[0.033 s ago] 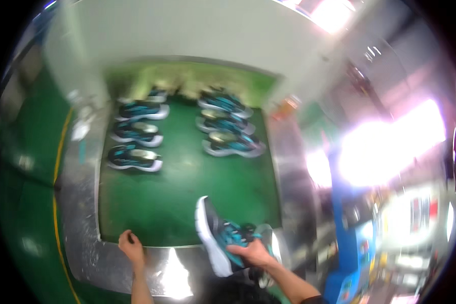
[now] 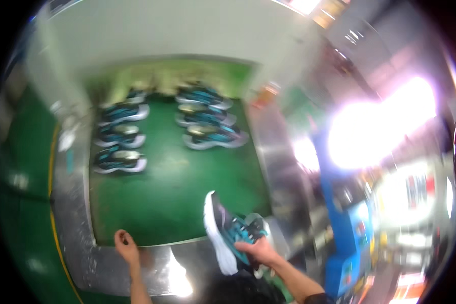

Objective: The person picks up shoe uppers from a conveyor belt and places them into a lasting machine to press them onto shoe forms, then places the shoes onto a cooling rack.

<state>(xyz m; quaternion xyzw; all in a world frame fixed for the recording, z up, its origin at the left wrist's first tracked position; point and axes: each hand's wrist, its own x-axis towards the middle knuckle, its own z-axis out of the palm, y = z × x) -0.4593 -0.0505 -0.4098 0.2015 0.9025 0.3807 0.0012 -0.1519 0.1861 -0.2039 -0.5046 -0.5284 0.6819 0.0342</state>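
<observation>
My right hand is closed around a black and teal sneaker with a thick white sole, held tilted with one end up over the near metal edge. Beside that sneaker, next to my wrist, a dark and pale shape is partly hidden; I cannot tell whether it is a second shoe. My left hand hovers near the front left corner of the green surface, its fingers loosely curled and a gap showing between thumb and finger. I see nothing held in it.
On the green surface, similar sneakers stand in a left row and a right row. A metal frame borders it, with a pale panel behind. Blue equipment stands at the right, and an orange item sits by the far right corner.
The view has shifted, so the surface and its shoe rows sit further left in the picture. My right hand and the sneaker appear slightly further right; my left hand has hardly moved.
</observation>
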